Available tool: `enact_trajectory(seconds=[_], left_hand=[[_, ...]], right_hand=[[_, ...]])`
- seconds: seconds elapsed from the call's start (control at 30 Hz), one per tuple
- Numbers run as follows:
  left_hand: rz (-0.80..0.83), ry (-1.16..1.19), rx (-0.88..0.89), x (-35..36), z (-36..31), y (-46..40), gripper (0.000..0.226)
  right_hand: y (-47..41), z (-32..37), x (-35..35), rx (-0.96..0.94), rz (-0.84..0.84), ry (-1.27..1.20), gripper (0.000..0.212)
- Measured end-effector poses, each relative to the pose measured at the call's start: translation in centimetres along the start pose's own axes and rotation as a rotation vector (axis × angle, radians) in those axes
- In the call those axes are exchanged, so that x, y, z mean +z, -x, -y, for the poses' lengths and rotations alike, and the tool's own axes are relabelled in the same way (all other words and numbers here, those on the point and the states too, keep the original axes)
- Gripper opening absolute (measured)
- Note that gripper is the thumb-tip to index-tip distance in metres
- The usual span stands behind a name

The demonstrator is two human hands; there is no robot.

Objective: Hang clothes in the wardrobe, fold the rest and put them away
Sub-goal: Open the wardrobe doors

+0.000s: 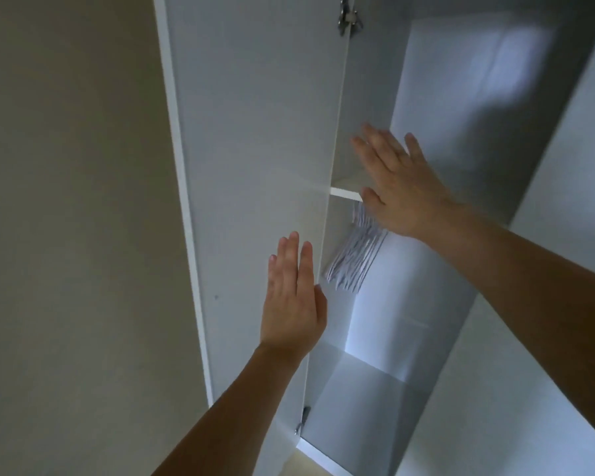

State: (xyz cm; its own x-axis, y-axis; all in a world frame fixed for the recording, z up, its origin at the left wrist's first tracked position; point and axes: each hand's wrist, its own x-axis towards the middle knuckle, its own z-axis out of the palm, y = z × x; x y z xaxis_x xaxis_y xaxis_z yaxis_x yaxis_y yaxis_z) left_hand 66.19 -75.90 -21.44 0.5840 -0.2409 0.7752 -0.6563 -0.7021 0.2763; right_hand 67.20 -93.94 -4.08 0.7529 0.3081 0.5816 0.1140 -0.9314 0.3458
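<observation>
A white wardrobe (426, 304) stands open. The flat left hand (291, 300) lies against its door (255, 149). The right hand (399, 187), fingers spread and empty, reaches inside above white hangers (352, 259).

- Your left hand (291, 304) lay flat, fingers straight, against the inner face of the open wardrobe door (255, 166).
- Your right hand (397, 182) reached, fingers spread, into the wardrobe (426, 304) in front of the shelf (345, 193).
- White hangers (352, 259) hung bunched just under that shelf.
- A beige wall (66, 201) stood left of the door.
</observation>
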Motion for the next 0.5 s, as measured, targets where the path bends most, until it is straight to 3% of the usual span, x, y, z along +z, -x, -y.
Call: enact_trajectory(seconds=[0.4, 0.5], left_hand=[[0.201, 0.019, 0.164, 13.6, -17.6, -8.2, 0.057], [0.285, 0.101, 0.175, 16.4, -21.0, -9.3, 0.069]], right_hand=[[11.2, -20.6, -0.5, 0.19, 0.009, 0.467, 0.066], [12.0, -23.4, -0.3, 0.203, -0.024, 0.524, 0.063]])
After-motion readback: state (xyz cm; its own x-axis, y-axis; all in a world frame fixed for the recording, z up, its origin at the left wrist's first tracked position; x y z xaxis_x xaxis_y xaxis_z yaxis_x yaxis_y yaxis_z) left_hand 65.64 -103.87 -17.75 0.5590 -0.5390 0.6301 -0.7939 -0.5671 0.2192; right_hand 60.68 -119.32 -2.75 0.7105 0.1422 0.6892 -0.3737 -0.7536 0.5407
